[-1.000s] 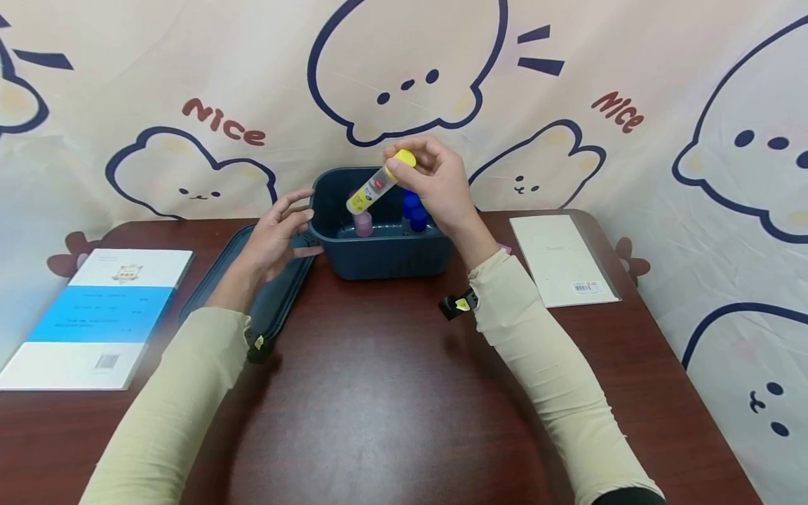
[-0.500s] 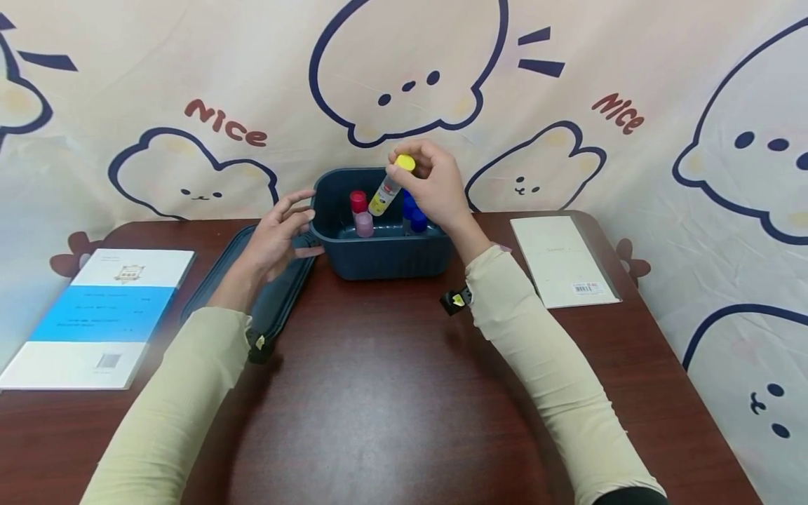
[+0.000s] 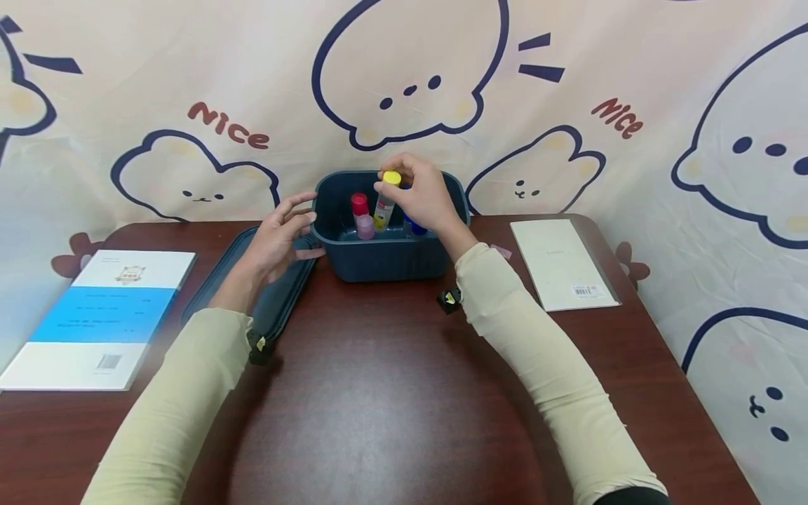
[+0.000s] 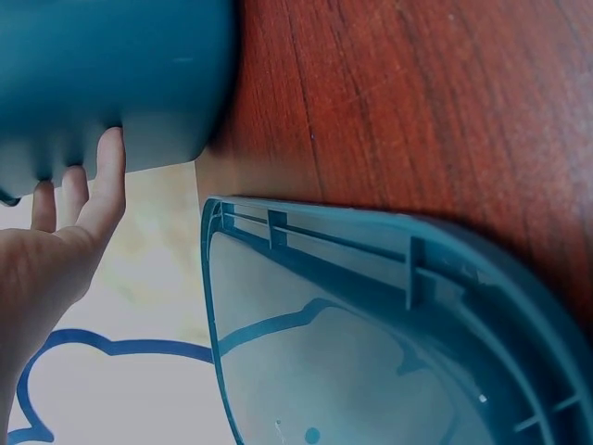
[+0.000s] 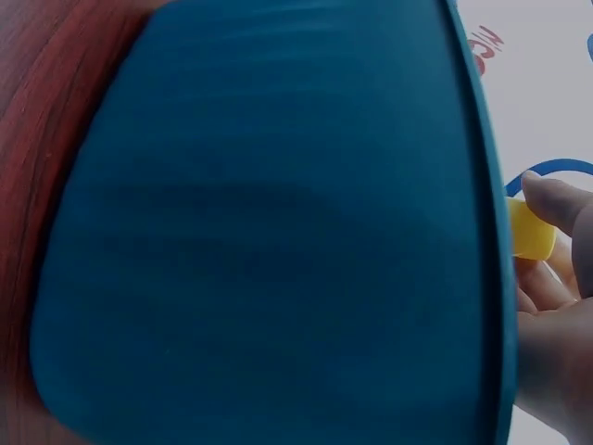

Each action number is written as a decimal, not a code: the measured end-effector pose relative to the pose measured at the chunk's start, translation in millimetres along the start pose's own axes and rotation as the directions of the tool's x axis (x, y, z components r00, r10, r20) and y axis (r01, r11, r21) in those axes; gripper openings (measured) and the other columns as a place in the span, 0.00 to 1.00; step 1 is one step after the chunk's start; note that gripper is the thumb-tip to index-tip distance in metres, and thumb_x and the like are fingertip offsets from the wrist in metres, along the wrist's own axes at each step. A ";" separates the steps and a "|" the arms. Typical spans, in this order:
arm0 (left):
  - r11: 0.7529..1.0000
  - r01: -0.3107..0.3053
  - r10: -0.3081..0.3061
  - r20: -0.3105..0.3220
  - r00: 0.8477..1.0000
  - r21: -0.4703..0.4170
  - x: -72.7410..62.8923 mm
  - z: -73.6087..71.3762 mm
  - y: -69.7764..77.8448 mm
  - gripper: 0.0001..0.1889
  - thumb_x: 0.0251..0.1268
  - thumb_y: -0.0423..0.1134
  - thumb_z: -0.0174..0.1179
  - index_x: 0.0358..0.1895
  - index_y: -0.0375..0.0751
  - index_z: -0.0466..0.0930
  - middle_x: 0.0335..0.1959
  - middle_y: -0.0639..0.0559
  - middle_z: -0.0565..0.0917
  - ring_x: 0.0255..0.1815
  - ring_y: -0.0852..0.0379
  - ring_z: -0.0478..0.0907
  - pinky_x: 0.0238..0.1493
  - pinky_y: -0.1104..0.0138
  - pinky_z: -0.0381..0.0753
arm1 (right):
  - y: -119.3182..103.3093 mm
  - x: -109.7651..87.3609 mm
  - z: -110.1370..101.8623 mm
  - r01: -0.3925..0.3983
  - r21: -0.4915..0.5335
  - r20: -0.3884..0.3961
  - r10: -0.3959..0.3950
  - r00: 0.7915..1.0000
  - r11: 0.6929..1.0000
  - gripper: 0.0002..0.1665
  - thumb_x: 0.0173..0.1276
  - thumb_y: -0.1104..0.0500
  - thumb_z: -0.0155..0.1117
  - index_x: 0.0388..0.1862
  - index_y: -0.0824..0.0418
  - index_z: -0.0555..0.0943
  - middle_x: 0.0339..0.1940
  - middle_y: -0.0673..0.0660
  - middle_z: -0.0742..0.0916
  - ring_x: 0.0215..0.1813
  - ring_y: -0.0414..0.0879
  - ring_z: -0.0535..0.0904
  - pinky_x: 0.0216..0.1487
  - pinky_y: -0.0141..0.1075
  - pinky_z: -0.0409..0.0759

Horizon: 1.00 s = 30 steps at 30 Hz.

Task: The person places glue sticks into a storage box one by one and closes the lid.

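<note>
My right hand [image 3: 419, 193] pinches a clear tube by its yellow cap [image 3: 392, 178], thumb on the near side. The tube's labelled body [image 3: 383, 213] stands nearly upright inside the dark teal plastic box [image 3: 388, 263]. To its left in the box are a red-capped tube [image 3: 359, 204] and a lilac-topped one [image 3: 365, 227]; blue caps [image 3: 415, 228] show partly behind my right hand. With fingers extended, my left hand [image 3: 274, 238] touches the box's left end. The right wrist view shows the yellow cap [image 5: 532, 229] just past the rim, the tube's body hidden by the box wall.
A teal lid [image 4: 343, 343] lies upturned on the brown table [image 3: 379, 393] under my left forearm. At the far left is a white and blue book [image 3: 101, 315]; right of the box lies a cream notebook [image 3: 558, 263]. A patterned cloth [image 3: 404, 70] hangs behind.
My right hand has moved left and down, bringing the yellow-capped tube from a slant above the box to nearly upright inside it. My left hand stays at the box's end.
</note>
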<state>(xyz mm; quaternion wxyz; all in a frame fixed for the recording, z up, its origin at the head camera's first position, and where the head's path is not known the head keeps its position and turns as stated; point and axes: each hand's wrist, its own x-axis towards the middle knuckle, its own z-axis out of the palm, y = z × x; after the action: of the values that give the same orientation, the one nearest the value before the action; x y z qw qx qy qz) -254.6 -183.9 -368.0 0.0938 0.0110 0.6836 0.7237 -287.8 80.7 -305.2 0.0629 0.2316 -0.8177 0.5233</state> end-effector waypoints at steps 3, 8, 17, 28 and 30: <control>1.000 0.002 -0.002 0.005 1.000 -0.002 -0.1 0.0 -0.9 0.25 0.79 0.46 0.54 0.75 0.57 0.65 0.73 0.47 0.61 0.64 0.46 0.63 0.60 0.39 0.75 | 2.2 1.4 1.1 -0.015 -0.060 0.014 0.016 1.000 0.998 0.14 0.72 0.59 0.68 0.52 0.64 0.81 0.52 0.58 0.85 0.50 0.48 0.81 0.54 0.32 0.80; 1.000 0.002 -0.002 0.009 1.000 -0.003 -0.3 0.0 -1.2 0.24 0.80 0.45 0.53 0.75 0.57 0.64 0.73 0.47 0.61 0.66 0.45 0.63 0.59 0.40 0.76 | 4.9 4.5 1.9 -0.030 -0.124 0.047 0.036 0.998 0.992 0.16 0.71 0.57 0.69 0.54 0.63 0.81 0.51 0.56 0.85 0.48 0.47 0.81 0.52 0.33 0.80; 1.000 -0.005 0.005 0.011 1.000 -0.005 -0.5 0.3 -0.3 0.25 0.80 0.46 0.53 0.75 0.56 0.64 0.73 0.46 0.61 0.67 0.43 0.63 0.59 0.39 0.75 | 7.9 7.2 2.4 0.000 -0.249 0.102 0.027 0.994 0.969 0.18 0.71 0.54 0.70 0.54 0.63 0.82 0.49 0.57 0.85 0.45 0.47 0.79 0.49 0.33 0.80; 1.000 -0.007 0.007 0.008 1.000 0.002 -0.4 -0.6 -0.9 0.25 0.79 0.47 0.54 0.75 0.56 0.64 0.74 0.46 0.60 0.69 0.43 0.61 0.59 0.39 0.76 | 13.5 13.1 3.0 -0.104 -0.301 0.185 0.165 0.969 0.948 0.17 0.70 0.53 0.71 0.53 0.59 0.82 0.51 0.54 0.84 0.50 0.48 0.78 0.55 0.37 0.79; 1.000 -0.006 0.006 0.007 1.000 -0.003 -0.3 -0.9 -1.2 0.25 0.79 0.46 0.54 0.75 0.56 0.64 0.74 0.46 0.61 0.68 0.42 0.62 0.59 0.39 0.75 | 14.7 13.9 3.6 -0.117 -0.312 0.195 0.184 0.963 0.943 0.17 0.70 0.53 0.71 0.53 0.58 0.82 0.51 0.54 0.84 0.50 0.48 0.78 0.55 0.38 0.79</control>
<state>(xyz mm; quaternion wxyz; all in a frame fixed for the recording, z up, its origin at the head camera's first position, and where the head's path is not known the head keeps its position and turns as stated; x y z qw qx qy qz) -254.2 -184.7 -369.2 0.0941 0.0157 0.6821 0.7250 -306.1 78.3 -314.1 -0.0349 0.2130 -0.9043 0.3682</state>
